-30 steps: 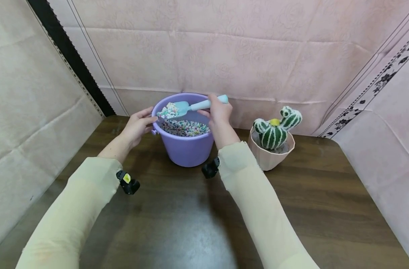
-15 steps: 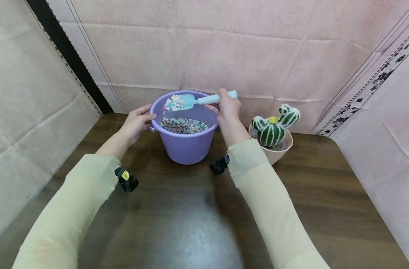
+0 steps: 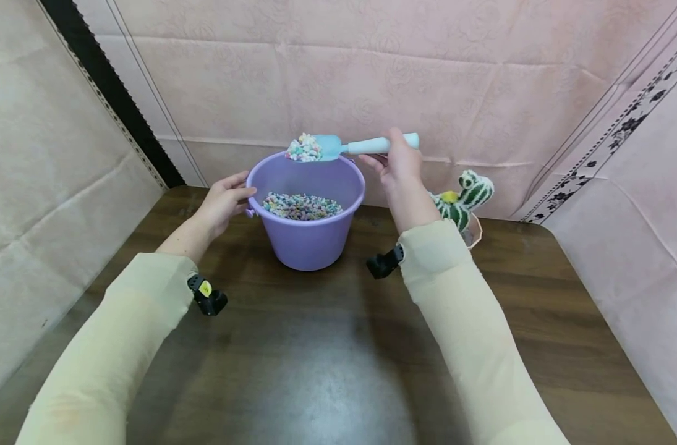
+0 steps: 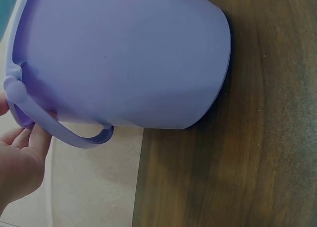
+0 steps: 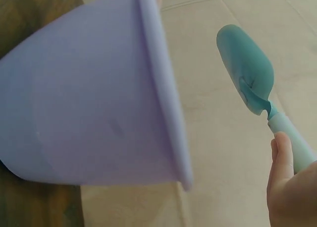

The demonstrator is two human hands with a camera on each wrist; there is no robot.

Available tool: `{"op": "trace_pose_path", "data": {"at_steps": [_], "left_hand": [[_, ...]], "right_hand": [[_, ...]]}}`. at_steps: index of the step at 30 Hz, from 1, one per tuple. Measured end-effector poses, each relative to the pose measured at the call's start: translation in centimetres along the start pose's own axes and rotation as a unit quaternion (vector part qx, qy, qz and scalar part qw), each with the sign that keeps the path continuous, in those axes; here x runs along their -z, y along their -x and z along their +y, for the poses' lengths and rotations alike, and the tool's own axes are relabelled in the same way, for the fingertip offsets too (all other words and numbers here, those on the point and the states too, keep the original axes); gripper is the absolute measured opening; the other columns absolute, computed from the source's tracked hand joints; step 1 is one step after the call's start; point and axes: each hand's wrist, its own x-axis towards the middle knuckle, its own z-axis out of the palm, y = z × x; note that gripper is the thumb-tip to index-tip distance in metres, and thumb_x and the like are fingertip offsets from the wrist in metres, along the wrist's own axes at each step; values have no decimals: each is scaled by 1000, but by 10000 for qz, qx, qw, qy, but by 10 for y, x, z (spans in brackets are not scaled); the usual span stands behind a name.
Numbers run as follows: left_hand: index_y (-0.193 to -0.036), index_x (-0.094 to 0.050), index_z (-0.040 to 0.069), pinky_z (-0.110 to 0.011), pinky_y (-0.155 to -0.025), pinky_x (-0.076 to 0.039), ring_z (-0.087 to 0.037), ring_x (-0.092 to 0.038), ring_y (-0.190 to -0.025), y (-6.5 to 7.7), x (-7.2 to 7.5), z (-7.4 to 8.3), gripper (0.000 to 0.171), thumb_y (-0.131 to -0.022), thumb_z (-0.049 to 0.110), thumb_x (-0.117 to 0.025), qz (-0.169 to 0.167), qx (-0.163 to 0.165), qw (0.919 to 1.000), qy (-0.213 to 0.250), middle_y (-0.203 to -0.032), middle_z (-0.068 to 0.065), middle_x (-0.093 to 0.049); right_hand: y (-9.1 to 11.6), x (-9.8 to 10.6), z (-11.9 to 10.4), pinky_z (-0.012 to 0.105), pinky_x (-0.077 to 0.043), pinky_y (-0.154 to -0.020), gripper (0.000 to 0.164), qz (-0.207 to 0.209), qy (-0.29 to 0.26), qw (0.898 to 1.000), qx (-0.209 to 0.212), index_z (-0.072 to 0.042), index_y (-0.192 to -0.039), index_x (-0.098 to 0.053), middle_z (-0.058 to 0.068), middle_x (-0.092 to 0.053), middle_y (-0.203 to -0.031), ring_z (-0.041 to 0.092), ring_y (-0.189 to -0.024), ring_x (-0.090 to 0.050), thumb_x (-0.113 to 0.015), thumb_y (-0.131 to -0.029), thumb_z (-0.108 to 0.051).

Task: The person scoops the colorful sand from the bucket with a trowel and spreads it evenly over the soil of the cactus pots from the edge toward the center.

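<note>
We hold the purple bucket (image 3: 307, 244) by its rim with our left hand (image 3: 223, 203). Our right hand (image 3: 403, 162), the nearer of the 2 to the cactus (image 3: 474, 191), grips the loaded blue scoop (image 3: 331, 148) above the rim, long axis running sideways, blade pointing left.

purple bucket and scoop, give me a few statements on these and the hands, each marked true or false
1. The right hand holds the blue scoop by its handle. True.
2. The left hand rests on the cactus pot. False: it holds the purple bucket at the rim.
3. The scoop is empty. False: it carries pastel granules.
4. More granules lie inside the bucket. True.
5. The bucket lies on its side. False: it stands upright on the table.
</note>
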Motion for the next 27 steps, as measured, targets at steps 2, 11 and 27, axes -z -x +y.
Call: {"op": "trace_pose_path", "data": {"at_steps": [2, 11, 27], "left_hand": [[-150, -14, 7, -36, -114, -33, -27, -34, -137, 0, 1, 0, 61, -97, 12, -46, 9, 5, 10000, 5, -155, -14, -22], [-149, -19, 6, -19, -98, -47, -26, -40, -134, 3, 2, 4, 61, -96, 13, -49, 137, -65, 9996, -241, -154, -14, -26], [-138, -45, 9, -29, -110, -38, -21, -45, -131, 17, -25, 36, 51, -91, 22, -59, 1252, -1629, 9738, -979, -142, -10, -47]], "right_hand": [[1, 1, -6, 37, -59, -73, 9, -6, -25, 10000, 53, -6, -94, -46, 16, -55, -93, 29, -83, -61, -53, -88, -7], [4, 11, -40, 33, -60, -67, 9, 103, 3, 9999, -36, -8, -91, -45, 13, -51, -91, 26, -77, -59, -53, -90, -10], [3, 52, -99, 39, -58, -75, 21, 534, -579, 9965, -277, -13, -98, -45, 12, -52, -99, 28, -91, -62, -61, -86, -8]]}}
